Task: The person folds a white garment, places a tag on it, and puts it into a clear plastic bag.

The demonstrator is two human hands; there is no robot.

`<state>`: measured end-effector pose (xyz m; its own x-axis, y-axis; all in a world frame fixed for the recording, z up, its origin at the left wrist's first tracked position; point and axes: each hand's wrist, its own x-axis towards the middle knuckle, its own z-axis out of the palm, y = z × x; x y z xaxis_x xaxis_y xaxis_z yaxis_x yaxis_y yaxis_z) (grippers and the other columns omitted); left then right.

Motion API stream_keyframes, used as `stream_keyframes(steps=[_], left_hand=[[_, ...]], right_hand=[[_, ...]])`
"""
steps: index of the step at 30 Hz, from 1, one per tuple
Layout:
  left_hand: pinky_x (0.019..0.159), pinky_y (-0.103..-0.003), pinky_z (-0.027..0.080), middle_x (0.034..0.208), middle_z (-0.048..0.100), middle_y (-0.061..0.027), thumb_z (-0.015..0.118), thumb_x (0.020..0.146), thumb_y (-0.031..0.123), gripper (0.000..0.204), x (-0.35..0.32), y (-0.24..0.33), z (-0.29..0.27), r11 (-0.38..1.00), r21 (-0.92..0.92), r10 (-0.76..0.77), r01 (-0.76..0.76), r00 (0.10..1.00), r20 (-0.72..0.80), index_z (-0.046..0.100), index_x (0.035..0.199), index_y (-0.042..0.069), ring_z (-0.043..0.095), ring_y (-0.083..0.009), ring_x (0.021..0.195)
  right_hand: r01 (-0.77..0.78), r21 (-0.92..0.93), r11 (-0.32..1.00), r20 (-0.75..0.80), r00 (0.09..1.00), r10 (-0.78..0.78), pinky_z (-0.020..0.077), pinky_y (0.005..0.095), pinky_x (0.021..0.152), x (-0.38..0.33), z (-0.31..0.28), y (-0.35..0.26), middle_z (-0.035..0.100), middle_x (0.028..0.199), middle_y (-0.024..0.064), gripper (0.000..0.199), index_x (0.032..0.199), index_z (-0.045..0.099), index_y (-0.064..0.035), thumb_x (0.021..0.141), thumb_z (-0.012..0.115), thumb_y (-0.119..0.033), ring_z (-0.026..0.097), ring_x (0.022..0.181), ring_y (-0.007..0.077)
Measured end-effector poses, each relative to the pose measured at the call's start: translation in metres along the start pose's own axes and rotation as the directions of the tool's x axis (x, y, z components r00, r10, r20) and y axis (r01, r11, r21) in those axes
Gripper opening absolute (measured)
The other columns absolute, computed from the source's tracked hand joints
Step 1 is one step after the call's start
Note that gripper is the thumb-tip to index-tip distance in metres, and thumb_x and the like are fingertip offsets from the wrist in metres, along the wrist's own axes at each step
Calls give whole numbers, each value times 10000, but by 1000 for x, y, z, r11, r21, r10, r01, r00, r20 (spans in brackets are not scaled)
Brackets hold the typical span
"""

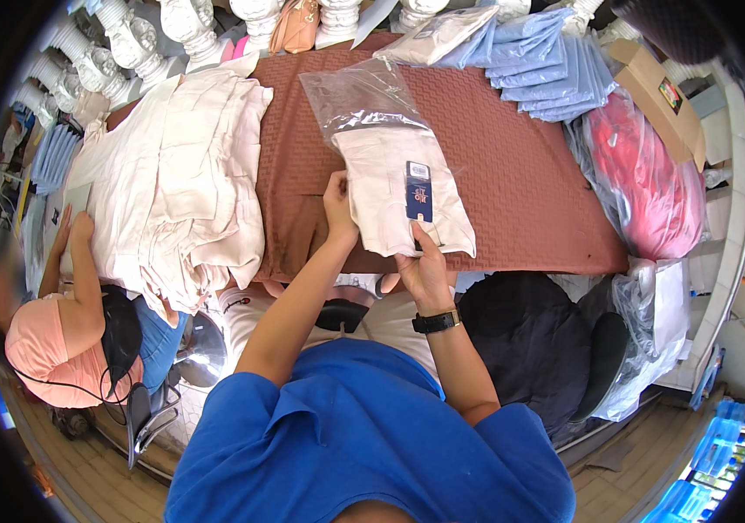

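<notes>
Two hands (381, 240) hold one folded garment (398, 187)

A garment packing workshop: stacked folded shirts (180, 174), plastic bags (359, 91).

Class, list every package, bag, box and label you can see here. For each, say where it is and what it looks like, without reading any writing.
Clear plastic bag: table middle, half over the folded cream garment both hands hold.
Hang tag: on that garment, small dark-blue rectangle, white top.
Cardboard box: right table edge, brown, long.
Clear sack: right end, holding red cloth.
</notes>
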<state>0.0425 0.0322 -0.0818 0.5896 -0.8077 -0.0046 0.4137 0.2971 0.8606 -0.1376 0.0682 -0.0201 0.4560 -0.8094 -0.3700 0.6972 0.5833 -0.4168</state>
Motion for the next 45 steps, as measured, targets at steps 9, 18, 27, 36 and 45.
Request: stream_keyframes(steps=[9, 18, 27, 36, 45], left_hand=[[1125, -461, 456, 1466, 536, -179, 490, 1006, 101, 493, -118, 34, -24, 825, -167, -489, 540, 830, 266, 447, 1488, 10, 555, -310, 1333], [1157, -442, 388, 1452, 550, -139, 611, 879, 41, 648, -99, 61, -41, 769, -167, -372, 617, 645, 668, 444, 1505, 36, 504, -259, 1362], [1139, -421, 438, 1321, 642, -145, 547, 1075, 233, 380, -113, 45, 0, 759, -256, -540, 599, 799, 265, 540, 1347, -32, 612, -223, 1241], [1093, -408, 459, 1286, 650, -133, 588, 1033, 208, 382, -115, 47, -2, 753, -399, -474, 523, 852, 223, 545, 1332, -26, 618, -222, 1191], [984, -400, 504, 1293, 649, -119, 584, 1048, 247, 405, -122, 56, 0, 779, -311, -467, 544, 835, 290, 518, 1367, 6, 633, -224, 1160]], right_hand=[[73, -61, 995, 34, 997, -71, 619, 471, 938, 3, 25, 44, 620, 1350, 159, 379, 1409, 481, -24, 1076, 552, -190, 666, 1190, 308], [98, -529, 843, 54, 995, -81, 633, 370, 835, -27, 33, 28, 631, 1260, 104, 419, 1399, 462, -24, 1046, 627, -178, 679, 1068, 229], [162, -809, 564, -136, 884, -448, 597, 277, 658, -48, -16, 12, 610, 1137, 197, 695, 1410, 312, 32, 982, 735, -317, 663, 792, 165], [138, -693, 707, -66, 965, -253, 599, 271, 576, -27, -12, -21, 685, 976, 178, 463, 1278, 438, 77, 1000, 698, -185, 700, 718, 170], [175, -697, 695, -73, 947, -312, 566, 258, 478, -39, 13, 12, 678, 922, 183, 331, 1138, 443, 42, 991, 692, -119, 682, 613, 159]])
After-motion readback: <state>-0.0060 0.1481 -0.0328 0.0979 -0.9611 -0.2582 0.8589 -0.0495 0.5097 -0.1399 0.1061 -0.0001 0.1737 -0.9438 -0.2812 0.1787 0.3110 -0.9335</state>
